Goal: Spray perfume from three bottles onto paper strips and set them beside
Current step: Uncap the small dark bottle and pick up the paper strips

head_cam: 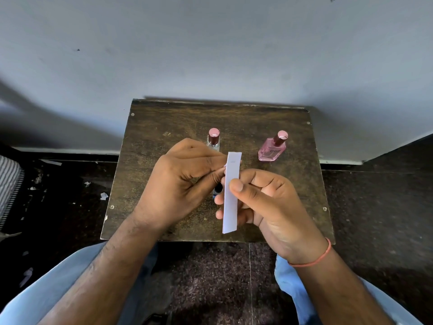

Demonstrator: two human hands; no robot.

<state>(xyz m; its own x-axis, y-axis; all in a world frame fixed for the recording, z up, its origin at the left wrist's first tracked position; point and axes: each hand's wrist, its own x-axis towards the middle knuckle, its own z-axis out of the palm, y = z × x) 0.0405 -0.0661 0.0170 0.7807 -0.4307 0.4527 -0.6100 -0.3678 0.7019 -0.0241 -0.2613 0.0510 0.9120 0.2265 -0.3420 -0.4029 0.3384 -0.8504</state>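
My right hand (264,202) holds a white paper strip (232,195) upright over the small dark wooden table (164,127), thumb pressed on its front. My left hand (178,181) has curled fingers and pinches the strip's left edge near the top. A clear perfume bottle with a pink cap (213,139) stands just behind my left hand. A pink perfume bottle with a pink cap (272,148) stands at the back right. A dark bottle (218,190) shows only as a sliver between my hands; the rest is hidden.
The table stands against a pale wall (210,55). Dark floor surrounds it, with paper scraps (103,195) on the left. A striped fabric (9,181) lies at the left edge. My knees in light blue trousers (58,277) frame the front.
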